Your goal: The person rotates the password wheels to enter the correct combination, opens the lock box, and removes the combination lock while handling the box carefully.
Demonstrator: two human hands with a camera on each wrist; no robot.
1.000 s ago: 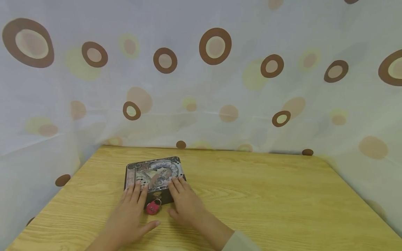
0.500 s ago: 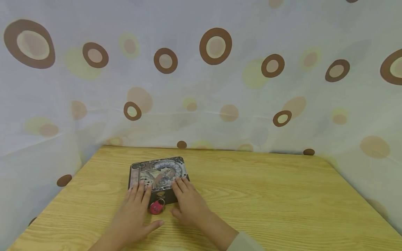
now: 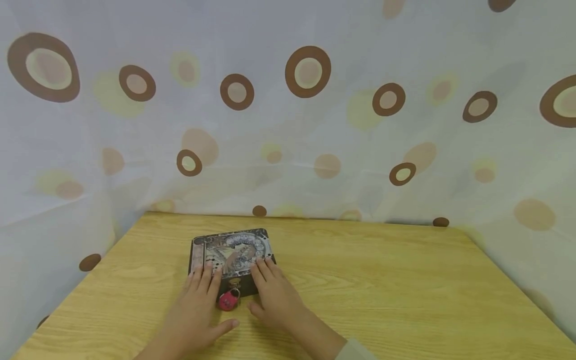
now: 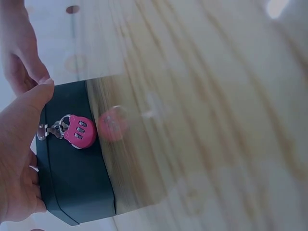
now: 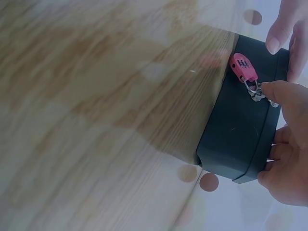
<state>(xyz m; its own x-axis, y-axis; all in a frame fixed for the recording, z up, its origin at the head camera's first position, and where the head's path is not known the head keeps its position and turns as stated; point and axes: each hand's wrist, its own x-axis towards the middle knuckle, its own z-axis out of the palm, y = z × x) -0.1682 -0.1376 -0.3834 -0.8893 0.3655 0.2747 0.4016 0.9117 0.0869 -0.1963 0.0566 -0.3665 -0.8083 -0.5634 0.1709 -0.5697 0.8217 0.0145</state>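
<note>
Dark box (image 3: 234, 264) at about seven o'clock from the middle of the head view, flat on the wooden surface (image 3: 382, 285), lid (image 3: 238, 248) down, printed picture uppermost. Pink padlock (image 4: 80, 132) on its six o'clock side, hung by the shackle from a metal clasp (image 4: 43, 131); three dials, figures too small to read. Cannot tell whether locked.

Left hand (image 3: 193, 310) at the box's seven o'clock: fingers straight, close together, tips on the near part of the lid; thumb spread wide, towards two o'clock. Pinching nothing. Right hand (image 3: 276, 298) at five o'clock: fingers likewise straight, tips on the lid; thumb lower, before the box's front, contact uncertain. Pinching nothing. Spotted curtain (image 3: 270, 127) beyond, at twelve o'clock.

Step in hand, as judged: steadying or placing the box from both sides. Next move, as judged: even pressure if sliding the box; for handling the padlock, one hand holding the lid, other lowered to six o'clock.
</note>
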